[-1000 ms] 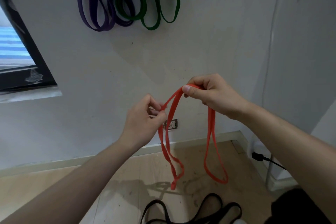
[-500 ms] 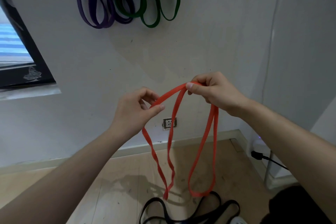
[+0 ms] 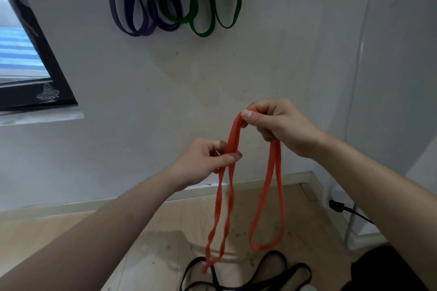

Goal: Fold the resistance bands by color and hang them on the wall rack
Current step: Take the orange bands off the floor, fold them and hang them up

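Resistance band, orange-red (image 3: 233, 130), is held in the air before a pale wall (image 3: 142, 101), its long axis running nearly vertical. The band is a flat, narrow, matte strip, doubled over at the top so that two long loops hang toward the floor (image 3: 165, 231).

The right hand (image 3: 279, 125) is the upper one. Its thumb and curled fingers pinch the fold at the band's highest point. The left hand (image 3: 201, 160) sits lower and to the left, and its thumb and fingers pinch together the two strands of the left loop.

Below that grip the left loop hangs narrow and twisted along its length, and it reaches lower than the other. The right loop hangs from under the right hand as an open, smooth U.

Black bands (image 3: 275, 252) lie on the floor below. The tip of the left loop overlaps them in the view, though it probably hangs clear of them.

High on the wall, purple bands (image 3: 138, 33) hang in loops with green bands (image 3: 203, 33) just to their right, the two groups overlapping. A dark window frame (image 3: 56, 71) stands at the left and a black plug (image 3: 337, 205) at the lower right.
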### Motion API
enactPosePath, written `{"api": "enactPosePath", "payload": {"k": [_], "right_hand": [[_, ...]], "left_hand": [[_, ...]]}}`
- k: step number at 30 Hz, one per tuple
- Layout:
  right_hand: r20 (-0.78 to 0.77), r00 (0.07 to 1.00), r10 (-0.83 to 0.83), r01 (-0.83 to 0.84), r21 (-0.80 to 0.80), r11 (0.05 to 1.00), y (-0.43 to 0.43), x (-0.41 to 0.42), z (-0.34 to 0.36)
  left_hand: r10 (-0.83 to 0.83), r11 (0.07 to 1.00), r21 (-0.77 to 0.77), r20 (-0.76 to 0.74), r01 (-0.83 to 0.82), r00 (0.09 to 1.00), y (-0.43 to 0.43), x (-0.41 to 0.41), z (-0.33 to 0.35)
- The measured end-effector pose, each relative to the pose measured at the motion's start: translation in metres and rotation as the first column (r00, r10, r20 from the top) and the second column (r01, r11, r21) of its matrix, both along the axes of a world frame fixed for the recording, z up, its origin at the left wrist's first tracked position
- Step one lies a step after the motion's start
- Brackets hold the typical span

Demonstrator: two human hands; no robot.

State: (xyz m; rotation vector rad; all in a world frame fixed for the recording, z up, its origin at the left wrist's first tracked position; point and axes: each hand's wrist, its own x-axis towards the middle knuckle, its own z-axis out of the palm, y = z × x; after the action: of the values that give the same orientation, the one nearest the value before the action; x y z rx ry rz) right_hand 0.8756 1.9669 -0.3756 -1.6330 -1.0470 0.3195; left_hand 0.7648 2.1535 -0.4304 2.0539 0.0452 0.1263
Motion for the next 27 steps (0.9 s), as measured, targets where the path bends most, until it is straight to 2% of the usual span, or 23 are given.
{"api": "enactPosePath", "payload": {"k": [2,6,8,11,13,15,17,21,24,27], "right_hand": [[-0.007,1.0,-0.005,0.005,0.007,1.0,-0.004,0.004,-0.001],[-0.066,0.998,0.001,-0.001,0.001,1.0,-0.018,0.022,-0.005],[-0.116,0.992,0.042,-0.052,-0.084,0.995,-0.026,0.032,-0.01],[-0.175,0.979,0.101,-0.148,-0.278,0.949,-0.033,0.041,-0.02],[-0.18,0.975,0.129,-0.189,-0.375,0.908,-0.031,0.039,-0.025],[-0.169,0.975,0.148,-0.206,-0.417,0.885,-0.024,0.031,-0.027],[-0.109,0.981,0.158,-0.189,-0.401,0.896,-0.015,0.021,-0.025],[0.026,0.991,0.133,-0.122,-0.26,0.958,-0.002,0.006,-0.016],[0.198,0.966,0.166,-0.087,-0.353,0.931,0.002,-0.002,-0.008],[0.319,0.931,0.175,-0.013,-0.452,0.892,0.007,-0.005,-0.007]], "left_hand": [[0.004,1.0,-0.027,0.015,-0.004,1.0,-0.001,0.002,0.0],[0.005,0.983,-0.184,0.005,-0.004,1.0,0.003,0.002,0.003],[0.017,0.958,-0.286,0.016,-0.011,1.0,0.004,0.001,0.003],[0.128,0.904,-0.418,0.066,-0.089,0.99,0.005,0.005,0.004],[0.167,0.888,-0.447,0.098,-0.107,0.981,0.006,0.008,0.005],[0.137,0.905,-0.418,0.114,-0.077,0.984,0.003,0.01,0.006],[0.077,0.937,-0.348,0.111,-0.034,0.991,0.0,0.01,0.009],[-0.044,0.977,-0.207,0.061,0.056,0.997,-0.001,0.008,0.016],[-0.051,0.982,-0.18,0.016,0.053,0.999,-0.001,0.004,0.017],[-0.01,0.976,-0.219,-0.006,0.008,1.0,0.003,0.003,0.015]]}}
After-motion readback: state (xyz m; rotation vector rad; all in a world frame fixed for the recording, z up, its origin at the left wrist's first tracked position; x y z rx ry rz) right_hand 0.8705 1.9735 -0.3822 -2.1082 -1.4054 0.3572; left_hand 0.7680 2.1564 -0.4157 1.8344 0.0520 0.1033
